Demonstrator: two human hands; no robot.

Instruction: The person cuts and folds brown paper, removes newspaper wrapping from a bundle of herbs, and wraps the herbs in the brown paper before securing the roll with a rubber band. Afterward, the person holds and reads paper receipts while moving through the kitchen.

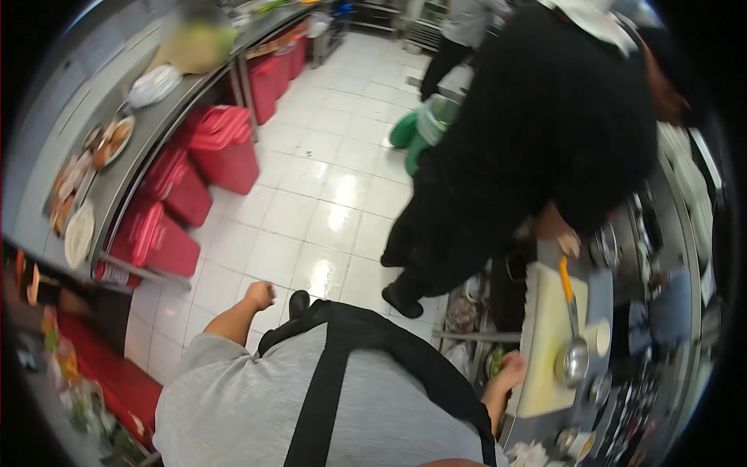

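Right hand point(511, 369) at 4 o'clock, resting on the near edge of the cutting board point(545, 342), fingers curled over something green point(496, 361) at the board's corner; looks like a loose grip on it, item too small to identify. Left hand point(261, 294) at 7 o'clock, closed into an empty fist, hanging over the tiled floor point(311, 202), well clear of everything. Ladle point(574, 358) with orange handle lies on the board, bowl toward the wearer, near the right hand but not touching. Co-worker in black point(545, 132) stands at 1 o'clock, their hand point(562, 233) at the board's far end. Red bins point(222, 148) sit under the steel counter point(148, 132) at 10 o'clock. Risks, my read: two people sharing one board, so an elbow or hand clash could knock the ladle off the edge. Floor looks glossy, possibly wet; slip hazard in a narrow aisle.
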